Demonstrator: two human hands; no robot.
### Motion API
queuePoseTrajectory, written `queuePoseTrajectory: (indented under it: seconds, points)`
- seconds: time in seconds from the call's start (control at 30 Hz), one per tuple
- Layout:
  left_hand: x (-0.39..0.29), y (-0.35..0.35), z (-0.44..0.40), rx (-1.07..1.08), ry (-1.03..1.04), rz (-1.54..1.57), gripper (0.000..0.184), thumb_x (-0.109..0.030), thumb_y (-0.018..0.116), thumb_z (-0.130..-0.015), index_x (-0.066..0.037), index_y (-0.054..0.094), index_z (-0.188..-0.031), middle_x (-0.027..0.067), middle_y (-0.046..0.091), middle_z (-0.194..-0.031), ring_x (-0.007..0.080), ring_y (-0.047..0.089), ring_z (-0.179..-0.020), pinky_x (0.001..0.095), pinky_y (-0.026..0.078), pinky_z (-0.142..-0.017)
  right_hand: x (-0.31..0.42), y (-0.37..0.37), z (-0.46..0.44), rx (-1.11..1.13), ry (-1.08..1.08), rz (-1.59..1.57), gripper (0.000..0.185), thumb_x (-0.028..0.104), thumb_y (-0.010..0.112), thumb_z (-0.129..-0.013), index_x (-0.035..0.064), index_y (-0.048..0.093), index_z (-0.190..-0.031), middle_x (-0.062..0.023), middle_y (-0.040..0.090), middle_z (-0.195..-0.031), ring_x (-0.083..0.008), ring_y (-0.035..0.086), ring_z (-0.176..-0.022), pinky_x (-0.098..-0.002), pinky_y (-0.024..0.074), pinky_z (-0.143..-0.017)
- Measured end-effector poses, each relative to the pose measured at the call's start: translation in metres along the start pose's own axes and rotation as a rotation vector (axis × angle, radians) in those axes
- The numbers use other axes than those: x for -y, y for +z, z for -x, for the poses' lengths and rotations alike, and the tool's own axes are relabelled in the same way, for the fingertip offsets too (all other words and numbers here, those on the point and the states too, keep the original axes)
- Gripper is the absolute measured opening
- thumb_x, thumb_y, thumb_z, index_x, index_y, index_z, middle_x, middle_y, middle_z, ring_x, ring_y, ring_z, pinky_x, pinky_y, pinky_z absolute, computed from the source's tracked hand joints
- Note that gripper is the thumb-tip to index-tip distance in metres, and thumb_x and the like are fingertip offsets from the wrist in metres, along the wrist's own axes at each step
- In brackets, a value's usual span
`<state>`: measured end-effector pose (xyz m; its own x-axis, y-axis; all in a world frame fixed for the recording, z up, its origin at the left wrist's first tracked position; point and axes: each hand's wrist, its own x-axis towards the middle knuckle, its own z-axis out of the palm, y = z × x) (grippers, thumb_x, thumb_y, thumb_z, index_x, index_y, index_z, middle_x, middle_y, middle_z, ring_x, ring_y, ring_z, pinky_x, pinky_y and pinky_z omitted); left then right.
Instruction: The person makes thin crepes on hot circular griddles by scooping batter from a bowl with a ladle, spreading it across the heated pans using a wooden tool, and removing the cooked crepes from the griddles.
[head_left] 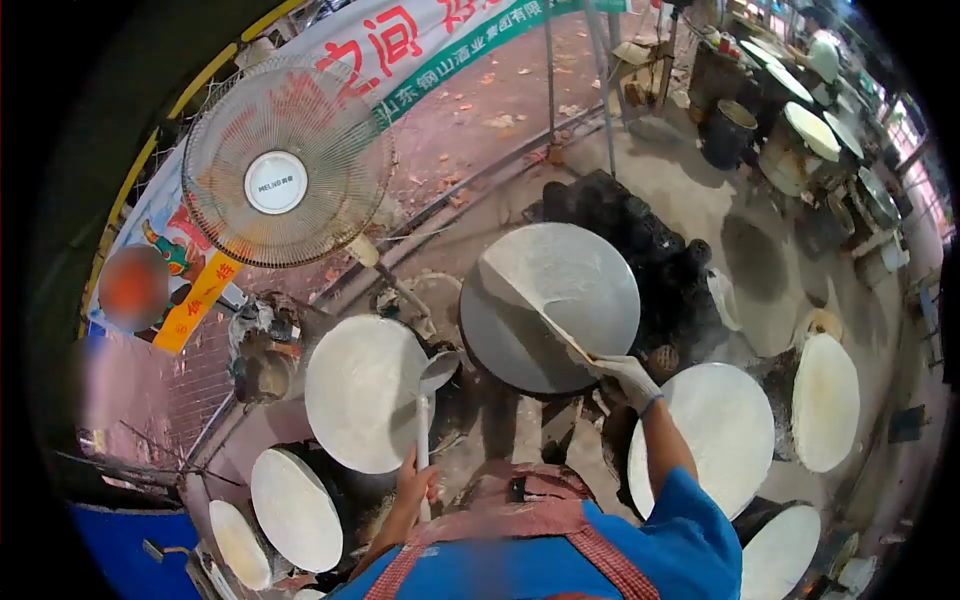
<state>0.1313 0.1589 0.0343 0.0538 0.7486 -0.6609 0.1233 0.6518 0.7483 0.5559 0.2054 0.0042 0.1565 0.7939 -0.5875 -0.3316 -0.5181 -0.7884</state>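
Note:
My left hand (413, 486) is closed around the pale handle of a ladle (438, 371), whose bowl rests near the edge of a round griddle covered in pale batter (362, 400). In a whitish glove, my right hand (628, 379) grips a thin batter spreader (556, 333) that reaches across the middle griddle (510, 345). Pale batter (575, 265) coats the upper part of that griddle; its lower left looks bare and grey. Right of the glove lies another batter-covered griddle (712, 430).
More coated griddles stand at the left (296, 508) and right (826, 405). Black cylindrical briquettes (625, 235) are piled behind the middle griddle. A standing fan (285, 165) is at the upper left. A dark bucket (730, 135) stands farther back.

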Motion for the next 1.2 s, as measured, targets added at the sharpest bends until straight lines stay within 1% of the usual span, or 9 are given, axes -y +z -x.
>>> queuePoseTrajectory:
  seconds: [0.07,0.27,0.37,0.47,0.53,0.73,0.93,1.1,1.2]
  points:
    - [0.006,-0.005,0.002,-0.028,0.064,-0.095,0.072,0.001,0.051,-0.081,-0.015,0.018,-0.142,0.0022,0.040,-0.053,0.0109,0.037,-0.036,0.0269,0.032,-0.032,-0.019,-0.045,-0.039,0.017,-0.257,0.027,0.023,0.019,0.068,-0.073,0.0018,0.069,-0.089,-0.0025,0.063,-0.074,-0.0067,0.052,-0.057,-0.0210,0.0353,-0.044]
    - [-0.002,0.005,0.011,0.007,-0.068,0.145,0.076,0.003,0.049,-0.081,-0.018,0.010,-0.144,0.0016,0.036,-0.054,0.0114,0.036,-0.037,0.0287,0.031,-0.031,0.022,-0.020,-0.038,0.040,0.022,0.169,0.028,0.023,0.069,-0.072,0.0036,0.066,-0.091,0.0014,0.056,-0.071,-0.0078,0.049,-0.056,-0.0224,0.0369,-0.044]
    - [-0.004,0.005,0.017,-0.006,-0.020,0.114,0.076,0.003,0.049,-0.081,-0.018,0.011,-0.143,0.0012,0.036,-0.053,0.0116,0.036,-0.035,0.0279,0.031,-0.030,-0.020,-0.034,-0.042,0.139,-0.262,0.142,0.025,0.022,0.068,-0.072,0.0033,0.067,-0.088,-0.0019,0.061,-0.077,-0.0079,0.051,-0.061,-0.0223,0.0361,-0.043]
    - [0.000,0.000,0.018,0.007,0.036,0.063,0.076,0.004,0.049,-0.080,-0.018,0.013,-0.143,0.0013,0.037,-0.052,0.0118,0.037,-0.034,0.0277,0.030,-0.029,0.038,-0.058,-0.036,0.110,-0.009,0.162,0.021,0.022,0.065,-0.074,0.0039,0.069,-0.083,-0.0006,0.061,-0.067,-0.0067,0.046,-0.046,-0.0207,0.0315,-0.038]
    - [-0.003,0.007,0.018,-0.006,0.005,0.126,0.075,0.004,0.048,-0.080,-0.019,0.014,-0.143,0.0011,0.037,-0.053,0.0110,0.036,-0.034,0.0275,0.031,-0.030,0.061,-0.041,-0.055,-0.106,-0.126,0.079,0.023,0.030,0.065,-0.076,0.0076,0.067,-0.083,0.0021,0.055,-0.061,-0.0056,0.041,-0.042,-0.0211,0.0270,-0.036]
    - [-0.008,0.011,0.022,-0.071,-0.073,0.199,0.072,0.004,0.047,-0.081,-0.020,0.017,-0.142,0.0000,0.036,-0.055,0.0090,0.034,-0.036,0.0262,0.029,-0.031,0.011,-0.042,-0.053,0.248,-0.130,0.072,0.022,0.021,0.070,-0.070,0.0068,0.067,-0.086,0.0033,0.057,-0.070,-0.0049,0.046,-0.050,-0.0192,0.0340,-0.042]
    - [0.000,0.008,0.026,-0.076,-0.039,0.200,0.072,0.003,0.048,-0.081,-0.021,0.017,-0.142,-0.0003,0.035,-0.054,0.0094,0.035,-0.036,0.0257,0.030,-0.031,0.081,-0.028,-0.076,-0.004,-0.160,0.203,0.026,0.020,0.065,-0.072,0.0052,0.068,-0.093,0.0048,0.049,-0.058,-0.0061,0.042,-0.046,-0.0194,0.0289,-0.040]
    - [0.002,0.005,0.024,-0.100,-0.055,0.205,0.072,0.003,0.047,-0.080,-0.020,0.017,-0.141,0.0002,0.036,-0.053,0.0095,0.036,-0.036,0.0262,0.030,-0.030,0.033,-0.045,-0.070,0.301,0.001,0.249,0.035,0.022,0.069,-0.072,0.0039,0.065,-0.101,0.0036,0.051,-0.064,-0.0061,0.042,-0.046,-0.0225,0.0287,-0.039]
    - [-0.002,0.002,0.032,-0.070,0.001,0.180,0.071,0.003,0.045,-0.080,-0.020,0.018,-0.141,0.0005,0.037,-0.053,0.0095,0.037,-0.036,0.0256,0.030,-0.030,0.025,-0.075,-0.063,0.413,0.033,0.310,0.038,0.022,0.074,-0.067,0.0039,0.066,-0.100,-0.0005,0.062,-0.081,-0.0118,0.055,-0.072,-0.0261,0.0450,-0.067]
